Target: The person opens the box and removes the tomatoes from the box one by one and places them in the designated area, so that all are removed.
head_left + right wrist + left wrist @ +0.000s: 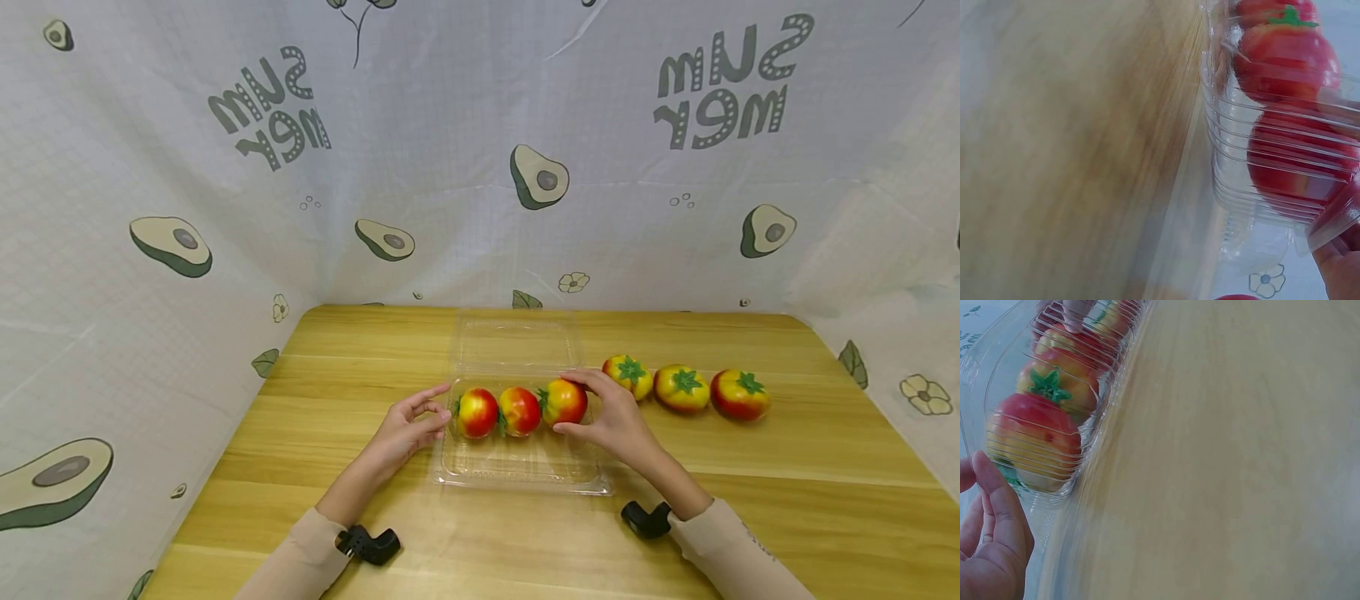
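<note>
A clear plastic clamshell box stands on the table, its lid laid open toward the back. Three red-and-yellow fruits with green leafy caps sit across it in a row: a left fruit, a middle fruit and a right fruit. My left hand pinches the box's left rim between thumb and index finger, as the left wrist view shows. With thumb and fingers on either side, my right hand holds the right fruit inside the box. Ribbed plastic partly blurs the fruits in both wrist views.
Right of the box, three more such fruits stand in a row: a near one, a middle one and a far one. A white avocado-print curtain encloses the wooden table at the back and sides.
</note>
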`<state>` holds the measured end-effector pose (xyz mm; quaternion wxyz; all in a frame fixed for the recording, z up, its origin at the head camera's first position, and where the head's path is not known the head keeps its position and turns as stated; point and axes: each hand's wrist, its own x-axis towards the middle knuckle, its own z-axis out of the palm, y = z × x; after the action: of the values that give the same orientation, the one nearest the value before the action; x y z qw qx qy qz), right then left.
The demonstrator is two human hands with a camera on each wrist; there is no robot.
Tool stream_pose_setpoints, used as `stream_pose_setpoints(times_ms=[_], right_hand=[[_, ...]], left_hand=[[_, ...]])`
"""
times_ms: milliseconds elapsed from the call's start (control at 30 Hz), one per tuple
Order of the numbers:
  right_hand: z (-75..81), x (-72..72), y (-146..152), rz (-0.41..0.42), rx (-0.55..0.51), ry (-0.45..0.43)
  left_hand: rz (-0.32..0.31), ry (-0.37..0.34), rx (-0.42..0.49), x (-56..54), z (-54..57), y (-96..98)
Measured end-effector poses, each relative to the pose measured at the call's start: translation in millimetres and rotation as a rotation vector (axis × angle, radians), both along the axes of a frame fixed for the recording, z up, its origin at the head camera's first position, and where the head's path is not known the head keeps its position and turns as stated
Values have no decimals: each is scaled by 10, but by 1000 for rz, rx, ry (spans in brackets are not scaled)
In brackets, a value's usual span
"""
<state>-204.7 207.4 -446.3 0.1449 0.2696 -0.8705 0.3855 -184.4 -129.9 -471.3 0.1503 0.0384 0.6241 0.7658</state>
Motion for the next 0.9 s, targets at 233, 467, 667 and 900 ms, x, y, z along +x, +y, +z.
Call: stream_pose_setpoints(times_ms=[233,467,667,900], right_hand=[[20,-3,3,2,-11,-9],[44,-5,13,-5,-27,-22],[59,-4,21,-19,-38,-42],[68,-1,26,-26,-46,-34]], left_hand=[[4,-3,-3,-3,1,-1],[10,-6,6,-1,11,9],[6,-2,8,-5,8,8],[3,-1,6,-4,4,2]])
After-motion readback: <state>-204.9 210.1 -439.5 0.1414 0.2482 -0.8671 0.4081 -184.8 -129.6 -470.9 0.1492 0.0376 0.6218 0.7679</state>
